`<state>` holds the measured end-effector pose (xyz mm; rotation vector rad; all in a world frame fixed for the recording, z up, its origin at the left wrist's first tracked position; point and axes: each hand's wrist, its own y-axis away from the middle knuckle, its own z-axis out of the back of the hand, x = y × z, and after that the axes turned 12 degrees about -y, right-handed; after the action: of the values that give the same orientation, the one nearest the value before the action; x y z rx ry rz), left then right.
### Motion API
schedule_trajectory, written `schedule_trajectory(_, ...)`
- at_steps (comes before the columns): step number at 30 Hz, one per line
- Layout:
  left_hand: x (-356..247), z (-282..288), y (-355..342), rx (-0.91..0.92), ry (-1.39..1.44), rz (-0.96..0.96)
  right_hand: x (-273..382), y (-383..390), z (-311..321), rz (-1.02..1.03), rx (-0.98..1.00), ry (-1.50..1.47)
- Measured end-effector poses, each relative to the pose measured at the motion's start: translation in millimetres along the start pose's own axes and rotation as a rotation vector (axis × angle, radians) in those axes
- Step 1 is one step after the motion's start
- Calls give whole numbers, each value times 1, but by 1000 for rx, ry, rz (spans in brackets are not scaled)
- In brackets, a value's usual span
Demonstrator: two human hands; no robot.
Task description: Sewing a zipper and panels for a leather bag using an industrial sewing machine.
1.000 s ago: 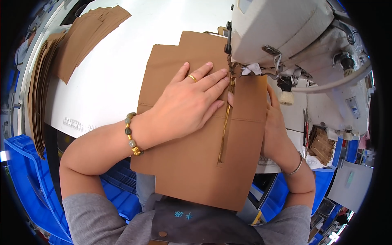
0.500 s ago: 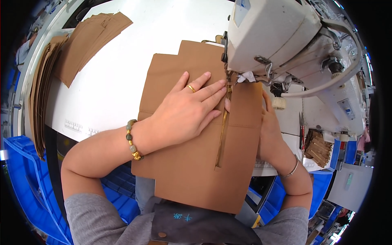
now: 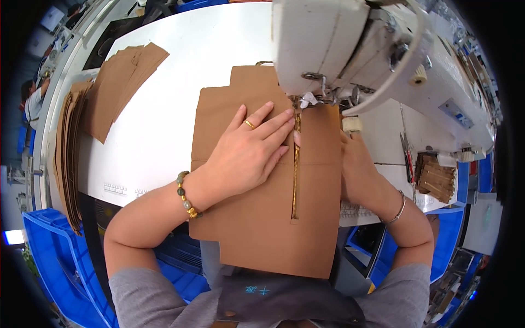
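A flat brown panel [image 3: 262, 213], leather-like with notched corners, lies under the head of a white sewing machine [image 3: 317, 49]. A gold-toothed zipper [image 3: 296, 188] runs along a long slot in it, its far end close to the needle and presser foot [image 3: 296, 103]. My left hand [image 3: 254, 145] rests flat on the panel left of the zipper, fingers outstretched and fingertips close to the foot. My right hand [image 3: 358, 167] is at the panel's right edge, its fingers mostly hidden behind or below it. A fingertip shows through the slot beside the zipper.
Stacks of brown pieces [image 3: 117, 90] lie on the white table [image 3: 180, 44] at left, some hanging over its edge. Red-handled snips [image 3: 407, 158] and a bundle of small brown pieces [image 3: 435, 177] lie at right. Blue bins [image 3: 60, 257] stand below. Another person [image 3: 34, 101] is far left.
The whole view has shifted and turned slightly, so the panel and zipper appear straighter. Both hands keep nearly the same places on the panel, close to the needle.
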<state>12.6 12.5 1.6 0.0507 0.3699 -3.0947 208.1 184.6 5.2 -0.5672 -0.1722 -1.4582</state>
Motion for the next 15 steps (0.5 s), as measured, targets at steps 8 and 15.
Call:
schedule_trajectory(8, 2, 11, -9, 36, -112, -63, -5, 3, -6, -16, -18, -24)
schedule_trajectory(15, 4, 9, -21, -62, -101, -115, -12, -1, 1, 50, -41, -91)
